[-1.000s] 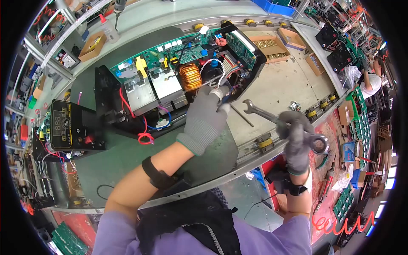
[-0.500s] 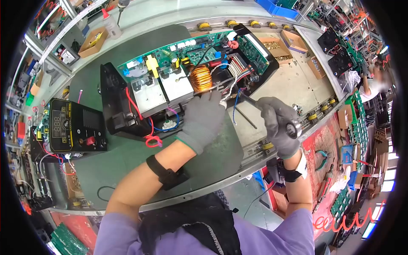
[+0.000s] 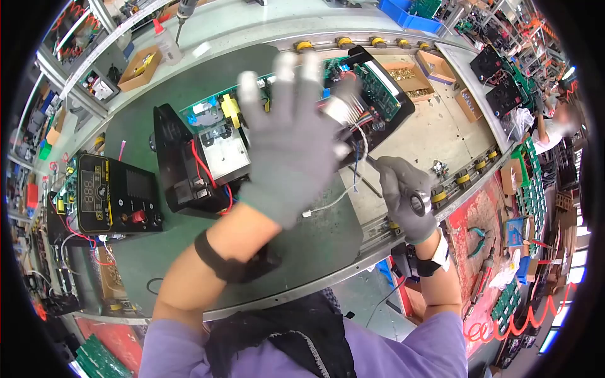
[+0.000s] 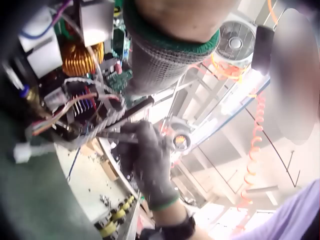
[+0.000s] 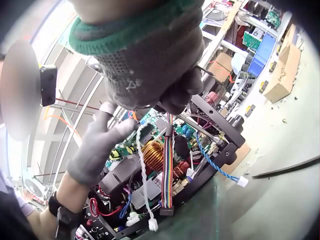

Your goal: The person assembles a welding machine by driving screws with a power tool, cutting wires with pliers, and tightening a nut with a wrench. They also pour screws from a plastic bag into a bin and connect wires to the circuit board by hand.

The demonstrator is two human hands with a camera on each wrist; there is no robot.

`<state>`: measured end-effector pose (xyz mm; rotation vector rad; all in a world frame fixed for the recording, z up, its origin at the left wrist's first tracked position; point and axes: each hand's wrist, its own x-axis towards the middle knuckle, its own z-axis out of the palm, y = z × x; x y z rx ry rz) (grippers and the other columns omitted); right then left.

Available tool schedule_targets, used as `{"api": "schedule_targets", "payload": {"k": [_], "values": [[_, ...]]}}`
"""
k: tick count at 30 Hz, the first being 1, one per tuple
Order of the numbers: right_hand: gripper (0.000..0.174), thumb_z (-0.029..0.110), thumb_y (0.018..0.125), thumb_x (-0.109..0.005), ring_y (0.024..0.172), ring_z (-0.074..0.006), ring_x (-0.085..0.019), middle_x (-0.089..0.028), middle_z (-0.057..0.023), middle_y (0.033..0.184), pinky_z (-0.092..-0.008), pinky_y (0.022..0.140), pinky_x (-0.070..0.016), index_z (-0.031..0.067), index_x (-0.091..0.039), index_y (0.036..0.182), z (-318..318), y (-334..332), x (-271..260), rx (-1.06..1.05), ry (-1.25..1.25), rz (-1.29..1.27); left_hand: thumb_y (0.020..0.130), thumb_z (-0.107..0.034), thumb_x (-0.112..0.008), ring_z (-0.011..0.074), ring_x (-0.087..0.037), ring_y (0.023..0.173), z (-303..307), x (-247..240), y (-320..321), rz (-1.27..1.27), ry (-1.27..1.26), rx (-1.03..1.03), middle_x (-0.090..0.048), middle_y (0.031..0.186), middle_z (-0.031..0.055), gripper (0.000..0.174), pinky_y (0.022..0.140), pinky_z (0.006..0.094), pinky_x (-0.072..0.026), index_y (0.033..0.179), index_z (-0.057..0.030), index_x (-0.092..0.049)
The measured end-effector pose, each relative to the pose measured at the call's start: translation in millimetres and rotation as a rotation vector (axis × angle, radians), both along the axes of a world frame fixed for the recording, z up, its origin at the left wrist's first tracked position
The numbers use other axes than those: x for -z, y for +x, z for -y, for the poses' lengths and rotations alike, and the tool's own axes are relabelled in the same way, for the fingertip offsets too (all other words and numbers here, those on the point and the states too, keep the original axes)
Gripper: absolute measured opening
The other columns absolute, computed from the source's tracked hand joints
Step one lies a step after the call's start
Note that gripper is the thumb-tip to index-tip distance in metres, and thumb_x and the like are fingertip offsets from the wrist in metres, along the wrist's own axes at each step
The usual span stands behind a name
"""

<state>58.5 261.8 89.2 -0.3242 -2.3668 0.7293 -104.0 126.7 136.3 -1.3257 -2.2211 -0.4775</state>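
My gloved left hand [image 3: 290, 135] is raised over the black device case [image 3: 173, 164], fingers spread, holding nothing. It hides the case's middle in the head view; the copper coil [image 5: 152, 156] shows in the right wrist view. My gloved right hand [image 3: 403, 192] grips a combination wrench, its ring end [image 3: 418, 202] sticking out of the fist. The rest of the wrench points towards the case's front edge. Over that edge hang a white twisted cable [image 5: 144, 170], a rainbow ribbon cable [image 5: 168, 172] and a blue twisted cable [image 5: 215, 165].
Left of the case stands a black control panel [image 3: 116, 198] with a display. A thin dark rod [image 3: 370, 184] lies on the bench beside the green mat [image 3: 302, 246]. Cardboard boxes [image 3: 409, 82] of small brass parts sit at the back right. Rollers [image 3: 463, 178] line the bench edge.
My left hand has let go of the wires at the case's edge and lifted, fingers spreading. The white cable has dropped over the mat. My right hand has swung the wrench in towards the case.
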Motion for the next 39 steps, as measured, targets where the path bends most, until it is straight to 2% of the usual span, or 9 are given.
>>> {"api": "schedule_targets", "payload": {"k": [5, 13, 18, 25, 26, 27, 30, 33, 39], "values": [[0.013, 0.006, 0.095, -0.056, 0.060, -0.0110, -0.056, -0.060, -0.0076, 0.069, -0.0272, 0.054, -0.0442, -0.0018, -0.066, 0.101, -1.7, 9.1, 6.2, 0.021, -0.323, 0.004, 0.070, -0.046, -0.078, 0.0330, -0.031, 0.137, -5.5, 16.9, -17.8, -0.041, -0.091, -0.092, -0.037, 0.149, 0.0128, 0.081, 0.114, 0.0595, -0.0102, 0.143, -0.0309, -0.047], [0.017, 0.007, 0.091, -0.054, 0.066, -0.0311, -0.065, -0.064, -0.0178, 0.078, -0.0379, 0.059, -0.0496, -0.0004, -0.065, 0.101, 12.6, 23.4, 44.0, 0.159, -0.201, -0.047, 0.072, -0.048, -0.076, 0.0326, -0.031, 0.137, -7.8, 18.2, -21.0, -0.047, -0.078, -0.106, -0.039, 0.149, 0.0122, 0.078, 0.114, 0.0590, -0.0105, 0.143, -0.0321, -0.047], [0.028, 0.018, 0.098, -0.054, 0.076, -0.0137, -0.059, -0.065, -0.0067, 0.079, -0.0276, 0.069, -0.0476, -0.0044, -0.064, 0.112, 1.0, 28.3, 19.3, 0.107, -0.474, -0.007, 0.073, -0.040, -0.075, 0.0375, -0.030, 0.139, -7.7, 18.3, -14.9, -0.066, 0.028, 0.004, -0.037, 0.149, 0.0203, 0.073, 0.112, 0.0620, -0.0122, 0.141, -0.0300, -0.051], [0.035, 0.026, 0.097, -0.049, 0.069, -0.0123, -0.053, -0.061, -0.0059, 0.084, -0.0281, 0.063, -0.0436, -0.0045, -0.063, 0.106, 50.5, 65.4, -23.2, 0.368, -0.424, -0.265, 0.073, -0.038, -0.072, 0.0353, -0.049, 0.124, 132.9, -35.1, 31.5, -0.080, 0.398, 0.503, -0.052, 0.132, 0.0159, 0.051, 0.101, 0.0471, -0.0389, 0.114, -0.0090, -0.068], [0.032, 0.026, 0.097, -0.049, 0.061, -0.0098, -0.048, -0.055, -0.0027, 0.079, -0.0241, 0.053, -0.0371, -0.0025, -0.062, 0.102, 36.2, 81.9, -20.6, 0.221, -0.661, -0.270, 0.073, -0.038, -0.072, 0.0353, -0.049, 0.124, 169.7, -38.8, 23.5, -0.092, 0.383, 0.467, -0.052, 0.132, 0.0159, 0.051, 0.101, 0.0471, -0.0389, 0.114, -0.0090, -0.068], [0.029, 0.028, 0.098, -0.051, 0.052, -0.0078, -0.041, -0.048, -0.0007, 0.071, -0.0219, 0.045, -0.0283, 0.0002, -0.059, 0.100, 43.3, 75.9, -12.5, 0.344, -0.129, -0.190, 0.080, -0.034, -0.072, 0.0349, -0.045, 0.128, 212.2, -39.6, 13.1, -0.272, 0.513, 0.154, -0.047, 0.137, 0.0195, 0.063, 0.106, 0.0450, -0.0357, 0.129, -0.0006, -0.051], [0.031, 0.033, 0.098, -0.056, 0.043, -0.0076, -0.037, -0.046, -0.0026, 0.059, -0.0221, 0.041, -0.0263, 0.0019, -0.053, 0.096, 79.8, 65.1, -30.8, -0.150, -0.890, -0.325, 0.086, -0.025, -0.074, 0.0346, -0.035, 0.138, 322.0, -28.5, -34.4, -0.383, 0.785, -0.658, -0.040, 0.143, 0.0263, 0.083, 0.115, 0.0434, -0.0259, 0.144, 0.0106, -0.027], [0.034, 0.034, 0.097, -0.057, 0.041, -0.0108, -0.041, -0.048, -0.0052, 0.058, -0.0234, 0.041, -0.0286, 0.0002, -0.052, 0.095, 116.9, 43.5, -40.4, -0.309, -0.984, -0.208, 0.087, -0.023, -0.073, 0.0245, -0.035, 0.138, 416.7, 13.5, -108.0, 0.432, 1.206, -0.548, -0.034, 0.153, 0.0163, 0.084, 0.113, 0.0395, -0.0278, 0.151, 0.0003, -0.024], [0.044, 0.041, 0.089, -0.067, 0.046, -0.0154, -0.052, -0.057, -0.0085, 0.066, -0.0262, 0.043, -0.0375, -0.0005, -0.057, 0.099, 156.3, 6.8, -51.2, -0.450, -0.999, -0.064, 0.081, -0.023, -0.078, 0.0179, -0.064, 0.097, 471.5, 56.1, -153.1, 0.711, 0.942, -0.589, -0.069, 0.111, 0.0092, 0.051, 0.088, 0.0333, -0.0490, 0.122, 0.0017, -0.058]]}}
